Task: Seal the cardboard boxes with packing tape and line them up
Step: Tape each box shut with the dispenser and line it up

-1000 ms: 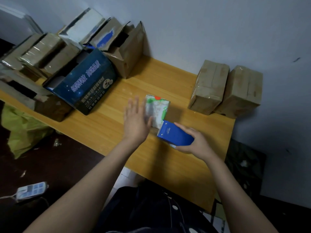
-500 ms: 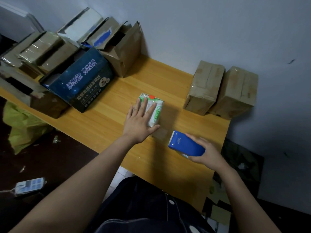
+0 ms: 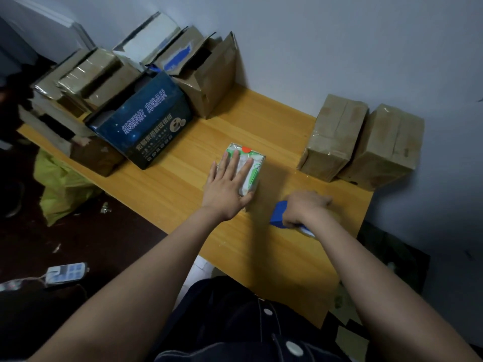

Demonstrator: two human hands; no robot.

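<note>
While the left hand (image 3: 226, 190) lies flat with straight, spread fingers on top of the small green-and-white box (image 3: 257, 160), the right hand (image 3: 304, 207) is curled around the blue plastic tape dispenser (image 3: 277, 215) just beside it, low over the yellow wooden desk (image 3: 170, 184). The small green-and-white box stands near the middle of the desk. Its surface is glossy, like clear film, and it has a red dot at the far end. At the right, against the grey wall (image 3: 339, 48), two brown cardboard boxes (image 3: 333, 137) stand side by side, touching, both closed and shiny with clear tape. At the left, a dark blue printed carton (image 3: 149, 124) leans among a pile of brown cartons (image 3: 88, 77), some of them shiny with tape. Behind it an open brown carton (image 3: 209, 82) has its flaps up. The inside is dark, and I cannot tell what it holds. On the dark floor (image 3: 104, 244) lie a yellow-green plastic bag (image 3: 60, 184) and a white power strip (image 3: 66, 273).
</note>
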